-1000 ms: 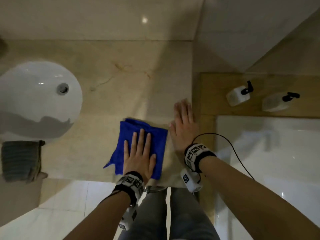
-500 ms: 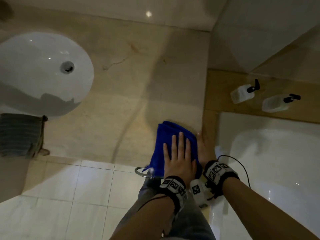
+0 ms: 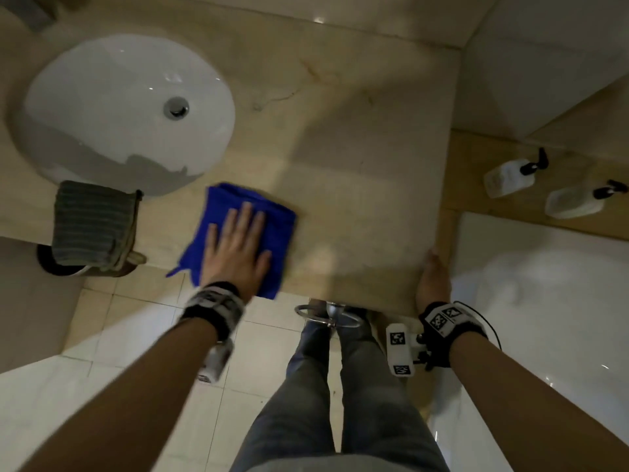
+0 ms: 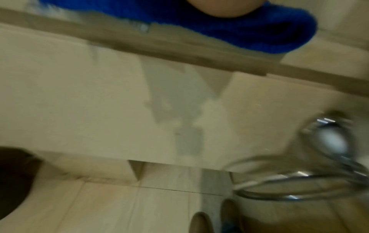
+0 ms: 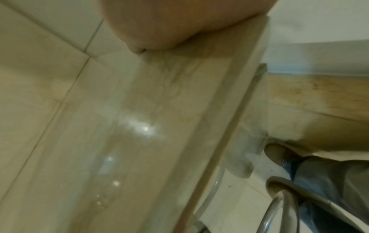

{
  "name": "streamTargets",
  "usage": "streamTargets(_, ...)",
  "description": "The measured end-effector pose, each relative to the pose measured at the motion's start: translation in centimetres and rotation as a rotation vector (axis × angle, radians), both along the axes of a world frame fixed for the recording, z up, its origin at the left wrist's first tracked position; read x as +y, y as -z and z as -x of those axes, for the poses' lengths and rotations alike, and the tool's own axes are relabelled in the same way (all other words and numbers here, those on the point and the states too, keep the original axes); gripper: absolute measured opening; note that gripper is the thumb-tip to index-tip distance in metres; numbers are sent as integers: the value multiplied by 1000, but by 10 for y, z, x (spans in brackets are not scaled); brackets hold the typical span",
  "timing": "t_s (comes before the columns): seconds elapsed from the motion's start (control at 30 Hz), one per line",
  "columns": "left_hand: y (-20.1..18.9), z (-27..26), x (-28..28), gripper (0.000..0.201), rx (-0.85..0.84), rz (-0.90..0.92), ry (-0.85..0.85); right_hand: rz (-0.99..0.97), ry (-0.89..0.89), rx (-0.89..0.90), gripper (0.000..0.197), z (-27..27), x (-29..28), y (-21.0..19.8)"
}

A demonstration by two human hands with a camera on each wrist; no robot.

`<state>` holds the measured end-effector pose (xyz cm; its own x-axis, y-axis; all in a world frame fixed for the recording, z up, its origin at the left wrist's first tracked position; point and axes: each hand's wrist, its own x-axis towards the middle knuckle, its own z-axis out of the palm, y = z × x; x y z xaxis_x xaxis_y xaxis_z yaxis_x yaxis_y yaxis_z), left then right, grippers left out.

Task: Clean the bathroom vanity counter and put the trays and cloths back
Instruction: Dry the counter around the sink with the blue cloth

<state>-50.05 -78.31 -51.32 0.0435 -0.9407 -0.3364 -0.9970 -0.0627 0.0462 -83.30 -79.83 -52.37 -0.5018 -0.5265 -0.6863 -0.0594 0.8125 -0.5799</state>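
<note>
A folded blue cloth (image 3: pixel 272 219) lies on the beige marble counter (image 3: pixel 357 172), at its front edge to the right of the sink. My left hand (image 3: pixel 238 247) presses flat on it, fingers straight and spread. In the blurred left wrist view the cloth (image 4: pixel 259 31) hangs slightly over the counter's edge below my palm. My right hand (image 3: pixel 434 277) rests on the counter's front right corner. Its fingers are hidden, and the right wrist view shows only the heel of the palm (image 5: pixel 169 23) on the stone edge.
A white oval sink (image 3: pixel 126 110) is set in the counter at the left. A grey striped cloth (image 3: pixel 92 226) is draped over the front edge below it. A chrome ring (image 3: pixel 326 315) hangs under the counter. Two pump bottles (image 3: pixel 510 175) stand beside the white tub (image 3: pixel 544 284).
My left hand has slid the blue cloth leftward along the front edge, from the right corner toward the sink. The right hand has stayed at the right corner.
</note>
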Motion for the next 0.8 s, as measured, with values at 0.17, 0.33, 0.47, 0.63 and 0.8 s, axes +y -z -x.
streamTargets(0.17,1,-7,0,65,-46,15,-298,14,-27,42,63,-3,2,-3)
streamTargets(0.33,1,81,-2,68,-11,48,-318,37,-27,15,59,0,2,-8)
streamTargets(0.47,2,162,10,71,70,19,-40,109,-21,24,56,3,1,-9)
streamTargets(0.63,5,222,33,70,90,4,209,166,-98,-66,70,-1,3,6)
streamTargets(0.8,5,209,35,68,85,6,294,200,-127,-81,81,2,5,15)
